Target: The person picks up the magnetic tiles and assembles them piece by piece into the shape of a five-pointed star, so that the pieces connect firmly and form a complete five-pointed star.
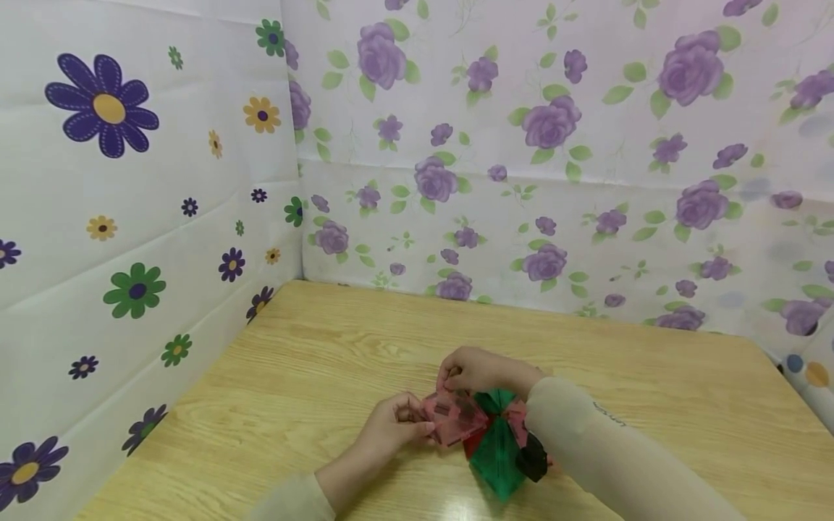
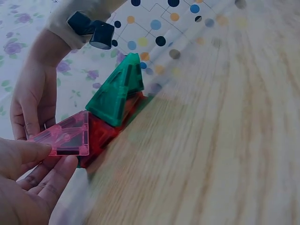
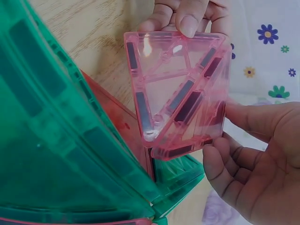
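Two see-through pink triangular magnetic tiles (image 3: 178, 93) meet along a slanting edge, dark magnet strips showing inside their rims. My left hand (image 1: 394, 423) grips them from the left, thumb on the upper face and fingers beneath. At the far edge, my right hand (image 1: 478, 369) pinches one tile between thumb and fingertips, as the right wrist view shows up close. Right beside them stands a build of green magnetic tiles (image 1: 500, 459) rising to a point, with red tiles (image 2: 98, 136) low beneath. The right forearm partly hides the build in the head view.
The build stands on a wood-grain table (image 1: 352, 333). A flowered cloth (image 1: 482, 174) hangs behind, and a daisy-patterned one (image 1: 163, 239) lines the left side. A black wrist camera (image 1: 533, 457) sits on the right wrist, close over the build.
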{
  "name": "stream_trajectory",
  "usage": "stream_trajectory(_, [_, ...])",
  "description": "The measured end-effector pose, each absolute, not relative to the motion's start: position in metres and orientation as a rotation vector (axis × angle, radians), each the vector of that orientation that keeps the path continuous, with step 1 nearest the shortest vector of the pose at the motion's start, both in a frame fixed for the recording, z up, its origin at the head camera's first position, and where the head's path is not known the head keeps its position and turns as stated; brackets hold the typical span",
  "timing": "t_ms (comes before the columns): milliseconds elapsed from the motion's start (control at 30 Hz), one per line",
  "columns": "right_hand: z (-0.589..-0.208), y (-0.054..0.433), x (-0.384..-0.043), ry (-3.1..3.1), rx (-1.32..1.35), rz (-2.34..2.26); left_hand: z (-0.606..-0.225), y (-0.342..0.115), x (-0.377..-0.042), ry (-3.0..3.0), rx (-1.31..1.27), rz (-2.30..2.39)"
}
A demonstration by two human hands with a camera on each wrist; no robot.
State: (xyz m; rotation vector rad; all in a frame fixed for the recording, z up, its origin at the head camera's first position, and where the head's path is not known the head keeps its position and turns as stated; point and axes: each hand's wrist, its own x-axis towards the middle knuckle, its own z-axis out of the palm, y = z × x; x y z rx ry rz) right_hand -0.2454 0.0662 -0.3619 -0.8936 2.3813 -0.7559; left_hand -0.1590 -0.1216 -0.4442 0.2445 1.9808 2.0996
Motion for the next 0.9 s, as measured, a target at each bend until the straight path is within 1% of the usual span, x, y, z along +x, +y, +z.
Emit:
stream_trajectory(600, [-0.369,0.056,-0.244,2.42,-1.007,-0.506,-0.461,-0.11,-0.145,1.744,0.164,2.272])
stream_trajectory(900, [-0.372,0.05,-0.243,2.406,-1.053,-0.412,-0.461,-0.106,-0.143,1.758,0.134,2.244])
